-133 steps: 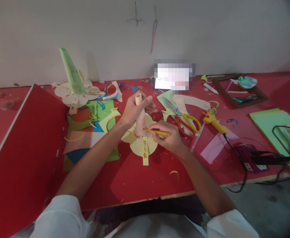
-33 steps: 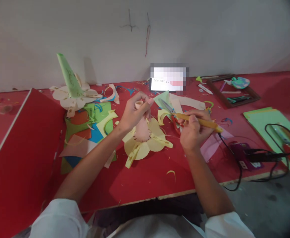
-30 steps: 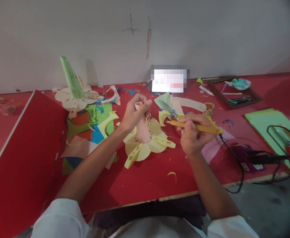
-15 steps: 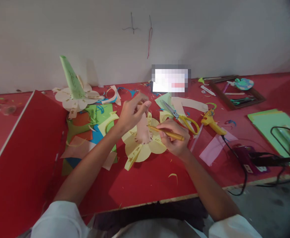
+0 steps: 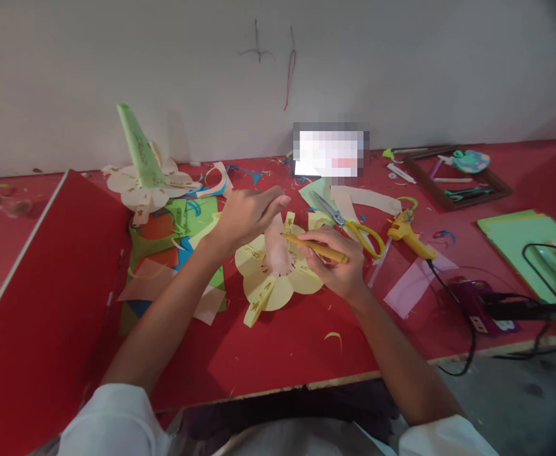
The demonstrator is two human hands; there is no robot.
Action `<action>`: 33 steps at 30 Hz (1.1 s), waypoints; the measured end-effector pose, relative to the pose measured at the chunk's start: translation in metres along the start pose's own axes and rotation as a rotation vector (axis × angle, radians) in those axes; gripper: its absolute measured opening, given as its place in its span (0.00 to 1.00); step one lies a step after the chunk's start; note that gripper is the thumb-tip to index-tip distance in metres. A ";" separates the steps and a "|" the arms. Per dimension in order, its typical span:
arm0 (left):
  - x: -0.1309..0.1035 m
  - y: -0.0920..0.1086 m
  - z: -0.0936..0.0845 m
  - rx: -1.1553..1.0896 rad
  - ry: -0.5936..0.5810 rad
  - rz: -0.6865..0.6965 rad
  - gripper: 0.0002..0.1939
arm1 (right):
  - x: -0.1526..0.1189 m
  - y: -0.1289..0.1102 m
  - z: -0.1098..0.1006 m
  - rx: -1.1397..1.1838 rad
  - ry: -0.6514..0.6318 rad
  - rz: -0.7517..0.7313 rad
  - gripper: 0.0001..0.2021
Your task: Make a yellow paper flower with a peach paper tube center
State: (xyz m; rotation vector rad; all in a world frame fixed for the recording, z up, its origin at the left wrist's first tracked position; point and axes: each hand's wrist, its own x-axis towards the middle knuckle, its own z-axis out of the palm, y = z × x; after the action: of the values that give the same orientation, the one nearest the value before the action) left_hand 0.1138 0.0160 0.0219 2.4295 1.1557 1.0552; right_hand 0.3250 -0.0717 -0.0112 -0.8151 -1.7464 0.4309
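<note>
A pale pink paper tube (image 5: 277, 248) stands at the centre of a yellow paper flower (image 5: 278, 296) with lettering and a star on its parts. My left hand (image 5: 253, 214) is closed round the top of the tube. My right hand (image 5: 337, 259) grips a gold pen (image 5: 323, 247), whose tip is at the tube's right side. Just behind my right hand lie yellow-handled scissors (image 5: 337, 218). A green cone on a cream paper flower (image 5: 141, 149) stands at the back left.
A yellow glue gun (image 5: 411, 235) lies to the right, near a purple power box (image 5: 484, 307) with black cables. Paper scraps (image 5: 149, 282) cover the left side, beside a red board (image 5: 54, 285). A lit, blurred screen (image 5: 328, 152) leans against the wall.
My left hand has shifted slightly at the tube's top, its fingers lying more sideways. The pen has moved slightly up along the tube. The whole view has shifted a little.
</note>
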 end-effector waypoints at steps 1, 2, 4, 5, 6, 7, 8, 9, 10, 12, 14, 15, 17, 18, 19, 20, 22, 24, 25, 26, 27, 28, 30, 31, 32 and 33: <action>0.000 0.000 0.000 0.002 -0.005 0.001 0.32 | 0.001 -0.001 0.000 -0.012 0.004 0.001 0.09; 0.000 0.001 0.000 0.003 -0.007 0.002 0.32 | 0.001 -0.001 0.001 -0.028 0.010 0.003 0.09; 0.000 0.001 0.001 0.008 -0.003 0.005 0.32 | 0.001 -0.001 0.001 -0.062 0.023 0.001 0.08; 0.000 0.000 0.001 0.011 0.001 0.004 0.32 | 0.001 -0.001 0.002 -0.074 0.026 -0.006 0.08; 0.000 0.000 0.002 0.014 0.003 0.003 0.32 | 0.001 -0.001 0.002 -0.081 0.026 -0.014 0.09; 0.000 0.000 0.002 0.016 0.007 0.004 0.32 | 0.001 0.000 0.002 -0.084 0.025 -0.024 0.09; 0.000 -0.001 0.002 0.018 0.009 0.004 0.32 | 0.001 0.000 0.002 -0.086 0.026 -0.034 0.09; 0.000 -0.001 0.003 0.017 0.012 0.004 0.32 | 0.001 0.001 0.002 -0.088 0.027 -0.042 0.10; 0.000 -0.001 0.003 0.015 0.014 0.003 0.31 | 0.001 0.001 0.002 -0.088 0.027 -0.049 0.10; 0.000 -0.001 0.003 0.007 0.015 0.000 0.31 | 0.001 0.001 0.002 -0.083 0.024 -0.055 0.11; 0.000 -0.001 0.003 0.002 0.014 -0.004 0.31 | 0.001 0.001 0.002 -0.074 0.020 -0.060 0.12; 0.000 -0.001 0.003 0.003 0.014 -0.005 0.31 | 0.001 0.001 0.002 -0.070 0.018 -0.063 0.12; 0.000 0.000 0.003 0.010 0.014 -0.003 0.31 | 0.001 0.000 0.002 -0.069 0.008 -0.065 0.12; 0.000 0.000 0.003 0.015 0.013 0.000 0.31 | 0.000 0.000 0.002 -0.071 0.001 -0.064 0.12; 0.000 0.000 0.003 0.018 0.013 0.004 0.31 | 0.000 0.000 0.002 -0.071 -0.006 -0.063 0.12; 0.000 -0.001 0.003 0.020 0.013 0.007 0.31 | 0.000 0.000 0.002 -0.072 -0.011 -0.063 0.12; -0.001 -0.001 0.003 0.020 0.014 0.010 0.31 | 0.000 0.000 0.003 -0.072 -0.006 -0.071 0.12; -0.001 -0.002 0.003 0.017 0.014 0.010 0.31 | 0.000 0.001 0.003 -0.076 0.003 -0.083 0.13; -0.001 -0.002 0.003 0.018 0.013 0.009 0.30 | 0.000 0.001 0.003 -0.078 0.002 -0.087 0.13; -0.001 -0.001 0.003 0.021 0.009 0.008 0.31 | 0.000 0.001 0.003 -0.081 -0.002 -0.090 0.14; -0.001 -0.001 0.003 0.028 0.006 0.008 0.31 | 0.000 0.001 0.003 -0.084 -0.009 -0.091 0.14; 0.000 -0.001 0.003 0.038 0.003 0.008 0.31 | 0.000 0.001 0.003 -0.086 -0.014 -0.091 0.14; 0.000 0.001 0.002 0.071 -0.011 0.006 0.32 | 0.000 0.001 0.003 -0.090 -0.009 -0.094 0.14; 0.000 0.001 0.002 0.091 -0.019 0.006 0.32 | 0.000 0.001 0.003 -0.092 -0.004 -0.095 0.14; 0.000 0.002 0.001 0.112 -0.026 0.007 0.33 | 0.000 0.001 0.003 -0.091 0.003 -0.098 0.14; 0.000 0.003 0.001 0.132 -0.031 0.007 0.33 | 0.000 0.001 0.003 -0.090 0.008 -0.100 0.14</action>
State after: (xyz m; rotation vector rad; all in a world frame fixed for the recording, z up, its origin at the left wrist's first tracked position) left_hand 0.1159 0.0139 0.0227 2.5416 1.2448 0.9676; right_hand 0.3230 -0.0710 -0.0129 -0.7879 -1.8005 0.2832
